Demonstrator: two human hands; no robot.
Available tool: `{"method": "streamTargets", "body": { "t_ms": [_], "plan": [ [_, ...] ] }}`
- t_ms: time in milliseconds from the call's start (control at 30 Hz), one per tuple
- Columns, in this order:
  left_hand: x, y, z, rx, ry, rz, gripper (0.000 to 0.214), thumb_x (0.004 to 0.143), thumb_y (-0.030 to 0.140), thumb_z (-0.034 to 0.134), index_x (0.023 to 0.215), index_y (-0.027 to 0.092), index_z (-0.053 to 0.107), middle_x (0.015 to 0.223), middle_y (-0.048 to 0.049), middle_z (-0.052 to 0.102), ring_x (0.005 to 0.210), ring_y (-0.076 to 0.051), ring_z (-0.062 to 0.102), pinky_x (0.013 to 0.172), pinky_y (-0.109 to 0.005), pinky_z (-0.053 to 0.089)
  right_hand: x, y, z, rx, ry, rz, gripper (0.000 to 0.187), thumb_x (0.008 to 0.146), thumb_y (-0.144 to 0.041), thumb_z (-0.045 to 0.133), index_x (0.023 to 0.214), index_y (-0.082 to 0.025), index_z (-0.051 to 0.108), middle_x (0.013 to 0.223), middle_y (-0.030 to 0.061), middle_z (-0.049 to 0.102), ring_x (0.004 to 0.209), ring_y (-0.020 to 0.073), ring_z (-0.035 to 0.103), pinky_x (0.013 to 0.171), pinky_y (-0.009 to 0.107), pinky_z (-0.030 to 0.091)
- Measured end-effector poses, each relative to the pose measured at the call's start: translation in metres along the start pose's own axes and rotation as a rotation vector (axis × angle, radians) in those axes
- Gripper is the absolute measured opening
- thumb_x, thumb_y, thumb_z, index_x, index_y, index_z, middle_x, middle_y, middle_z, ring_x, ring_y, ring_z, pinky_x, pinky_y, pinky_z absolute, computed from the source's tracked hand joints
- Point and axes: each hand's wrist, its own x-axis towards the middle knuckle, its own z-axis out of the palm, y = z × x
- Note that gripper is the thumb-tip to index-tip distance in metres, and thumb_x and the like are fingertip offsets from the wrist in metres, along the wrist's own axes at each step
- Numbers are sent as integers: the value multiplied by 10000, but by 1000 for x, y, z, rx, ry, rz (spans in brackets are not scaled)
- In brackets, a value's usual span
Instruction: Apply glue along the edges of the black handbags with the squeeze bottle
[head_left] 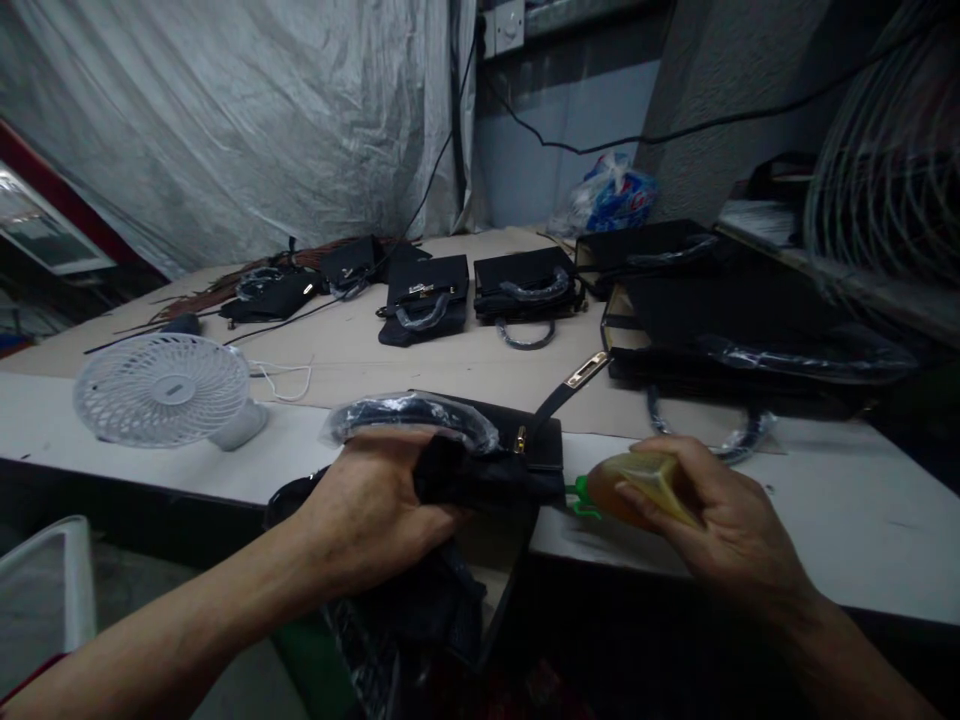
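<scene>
My left hand (382, 505) is closed on a black handbag (480, 490) at the table's front edge. The bag's plastic-wrapped handle (412, 415) arches just above the knuckles. A strap with a gold-coloured metal plate (586, 370) sticks up from the bag's right side. My right hand (720, 510) is wrapped round a squeeze bottle (637, 490) of amber liquid with a green nozzle. The bottle lies sideways, and its tip points left at the bag's right edge. Whether the tip touches the bag I cannot tell. The lower part of the bag is in shadow.
A white fan (161, 390) stands on the table at left, with a white cable beside it. Several black handbags (427, 295) lie farther back. At right are larger black bags (735, 330). A plastic bag (615, 195) rests by the wall, and a black cord hangs across.
</scene>
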Motion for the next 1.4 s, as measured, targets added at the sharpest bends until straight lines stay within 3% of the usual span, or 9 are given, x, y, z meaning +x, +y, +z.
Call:
{"method": "streamTargets", "body": {
  "t_ms": [100, 267, 367, 600, 800, 967, 1133, 1267, 1400],
  "plan": [
    [-6, -3, 3, -83, 3, -12, 134, 828, 232, 726, 952, 208, 773, 910, -6, 796, 844, -207, 734, 730, -289, 573, -2, 0, 0, -26, 71, 29, 333, 931, -558, 648, 1013, -236, 657, 771, 19, 714, 585, 221, 662, 525, 315, 505],
    [-14, -9, 6, -137, 0, -55, 100, 832, 259, 749, 913, 203, 767, 890, -5, 799, 832, -217, 742, 716, -292, 585, -4, 1, 3, 7, 9, 27, 294, 938, -523, 655, 1007, -237, 662, 769, 10, 708, 592, 210, 657, 541, 306, 505],
    [-16, -12, 6, -109, 8, -42, 127, 850, 270, 732, 942, 190, 768, 921, -25, 797, 840, -218, 733, 718, -292, 581, -2, -1, 4, 0, 116, 26, 323, 925, -541, 673, 996, -226, 660, 778, 19, 703, 595, 208, 642, 559, 313, 514],
    [-20, -16, 11, -110, 61, -25, 100, 832, 268, 726, 894, 217, 787, 807, 5, 774, 744, -194, 710, 621, -264, 532, -7, -13, 0, 115, -27, 85, 217, 933, -458, 649, 972, -244, 649, 747, -12, 699, 595, 193, 658, 520, 271, 503],
    [-27, -16, 12, -148, 61, -29, 100, 829, 253, 735, 905, 234, 796, 859, 14, 795, 805, -200, 736, 687, -268, 565, -15, -13, 4, -41, 141, -24, 292, 962, -503, 641, 1049, -223, 643, 821, 40, 730, 601, 216, 668, 533, 303, 519],
    [-29, -18, 11, -154, 92, -21, 171, 815, 242, 742, 973, 247, 807, 884, 19, 801, 830, -197, 738, 711, -262, 575, -12, -10, 5, 69, -12, 18, 218, 958, -448, 653, 1011, -237, 652, 767, 3, 708, 598, 200, 665, 531, 283, 509],
    [-31, -22, 11, -104, 77, -21, 147, 828, 266, 731, 949, 241, 811, 880, 7, 797, 806, -192, 728, 694, -261, 564, -11, -4, 7, 55, 112, 87, 251, 929, -459, 681, 1036, -234, 657, 808, 7, 715, 628, 200, 661, 560, 291, 512],
    [-32, -21, 11, -124, 66, -55, 147, 826, 284, 729, 934, 222, 806, 886, -7, 798, 818, -204, 736, 705, -270, 576, -11, -6, 10, 125, -23, 110, 220, 931, -454, 659, 980, -240, 657, 761, -6, 698, 611, 194, 657, 546, 283, 510],
    [-31, -16, 10, -161, 36, -58, 162, 842, 289, 706, 937, 201, 803, 897, -22, 802, 827, -211, 735, 705, -278, 584, -13, -10, 6, 61, 129, 136, 264, 906, -484, 679, 1006, -241, 656, 792, 8, 717, 628, 216, 670, 565, 310, 526]
  ]
}}
